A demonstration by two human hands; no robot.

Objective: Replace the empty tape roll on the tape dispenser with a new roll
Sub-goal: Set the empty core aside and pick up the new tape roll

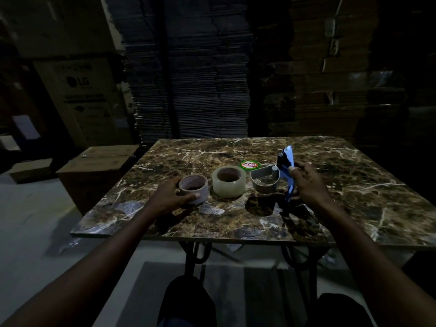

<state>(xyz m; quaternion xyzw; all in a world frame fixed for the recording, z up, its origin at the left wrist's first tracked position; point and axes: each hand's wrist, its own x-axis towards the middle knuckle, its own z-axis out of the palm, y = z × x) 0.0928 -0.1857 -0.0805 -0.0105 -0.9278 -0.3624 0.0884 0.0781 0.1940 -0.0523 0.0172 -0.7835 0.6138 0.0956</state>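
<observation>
An empty cardboard tape core [194, 188] stands on the marble table [354, 197], and my left hand [168, 195] is wrapped around its left side with the thumb on its front. Right of it sits a full clear tape roll [228, 184], untouched. Further right the tape dispenser [278, 175] stands on the table: a grey curved hub with no roll on it and a blue frame and handle. My right hand [309, 182] holds the blue handle, thumb on its upper part.
A round red and green sticker [249, 164] lies on the table behind the rolls. Cardboard boxes [99, 166] stand at the left of the table, stacked flat cartons behind. My knees [186, 300] are under the near edge.
</observation>
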